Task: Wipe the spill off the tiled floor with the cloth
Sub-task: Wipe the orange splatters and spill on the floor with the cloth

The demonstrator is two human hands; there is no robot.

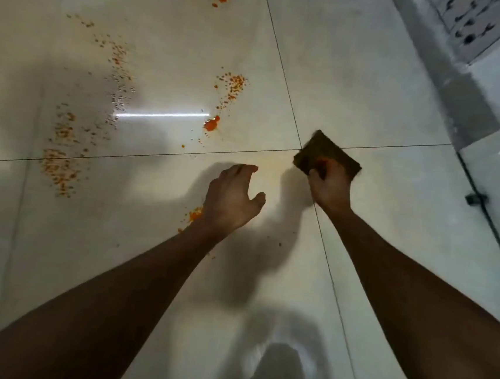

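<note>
Orange spill [211, 123] beside cloth [325, 154].

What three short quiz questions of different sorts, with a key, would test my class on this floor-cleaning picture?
1. True or false: the left hand holds the cloth.
2. What colour is the spill on the tiled floor?
3. Multiple choice: the cloth is (a) flat on a tile, (b) gripped in the right hand, (c) draped over an arm.

Key: 1. False; it is open and empty. 2. Orange-red. 3. b.
</note>
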